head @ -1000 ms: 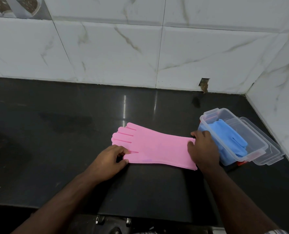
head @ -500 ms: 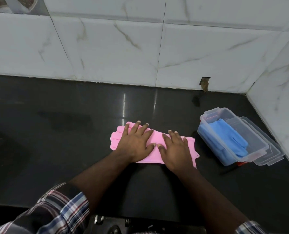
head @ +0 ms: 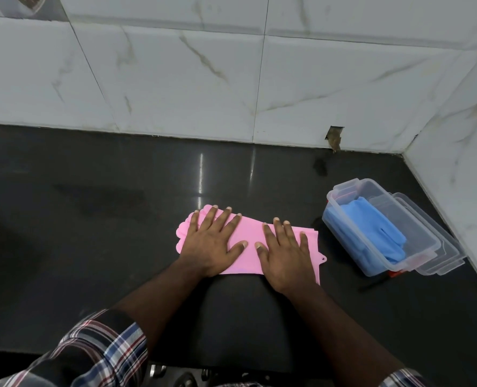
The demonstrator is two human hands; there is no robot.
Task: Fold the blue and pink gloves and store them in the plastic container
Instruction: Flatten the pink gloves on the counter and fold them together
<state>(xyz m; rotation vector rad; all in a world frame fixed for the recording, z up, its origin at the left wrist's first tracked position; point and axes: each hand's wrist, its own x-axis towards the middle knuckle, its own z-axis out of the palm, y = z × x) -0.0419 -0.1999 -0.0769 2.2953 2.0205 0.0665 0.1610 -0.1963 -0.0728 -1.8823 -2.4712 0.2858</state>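
With both palms flat on it, the pink glove (head: 248, 241) lies on the black bench (head: 92, 219), long axis running left-right, finger end to the left, cuff end to the right with a small hang tab at the near right corner. Only one view here, the head camera.

Left hand (head: 215, 241) covers the finger end, fingers straight and spread, pressing down, gripping nothing. Right hand (head: 284, 252) is the same on the cuff end. Thumbs nearly meet over the glove's middle.

Key relation: the plastic container (head: 343, 233) sits to the right of the glove, near but apart from the cuff end, so the right hand is the nearer one. Its long axis runs diagonally, far-left to near-right. The blue glove (head: 371, 222) is already inside.

Materials: pink glove looks like matte, floppy rubber or silicone and looks doubled over. Container is clear, rigid, rounded corners, open top; a clear lid (head: 438, 247) touches its right side. Bench is glossy dark stone. White marbled tile wall (head: 231, 79) behind.

Judgement: blue done; pink likely needs another fold across the long axis to fit.
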